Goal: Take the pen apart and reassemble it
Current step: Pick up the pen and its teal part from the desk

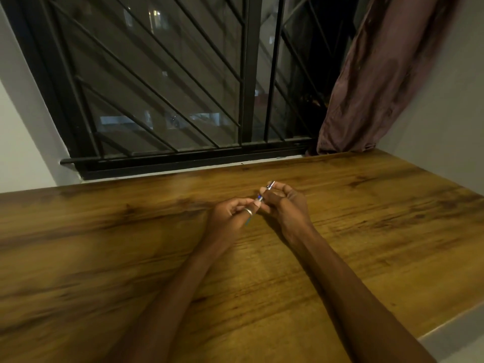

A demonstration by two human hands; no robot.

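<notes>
Two hands hold a pen above a wooden table [104, 258], centre frame.
A barred window [157, 74] spans upper left, a curtain [366, 74] upper right. The left hand [230, 214] and right hand [286, 205] both close their fingers on the blue-and-silver pen [265, 192].

Above the wooden worktop [131, 258], near its window-side edge, the left hand [230, 214] and right hand [285, 205] together gripped a small pen [269, 185].

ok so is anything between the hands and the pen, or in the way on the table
Nothing visible. Both the left hand and right hand already grip the pen directly, just above the wooden table. The table around them shows nothing else.
</notes>
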